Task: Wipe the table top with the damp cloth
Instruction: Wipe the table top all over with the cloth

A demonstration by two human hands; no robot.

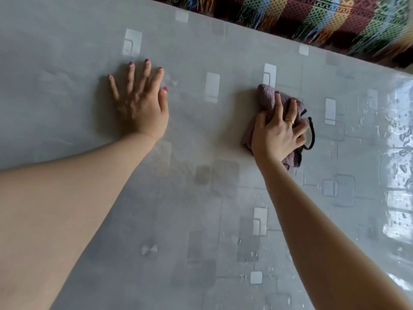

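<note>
Two hands rest on the grey table top (201,130). The left hand (140,104) lies flat, fingers spread wide, holding nothing. Well apart to its right, the right hand (279,133) presses down on the bunched mauve cloth (268,95) — fingers curled over it, gripping. Farther right the surface glistens with wet streaks — droplets too.

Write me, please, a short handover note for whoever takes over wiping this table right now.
Left hand: flat on the table, fingers spread, holding nothing.
Right hand: pressing the bunched purple cloth onto the table, towards the far edge.
Done: cannot say how much; the part right of the cloth shines with streaks and droplets, so it looks already wiped.
Left: the matte stretch around and left of the left hand looks dry; probably take the cloth there next, then the near side.
Beyond the far edge hangs a patterned woven fabric.
</note>
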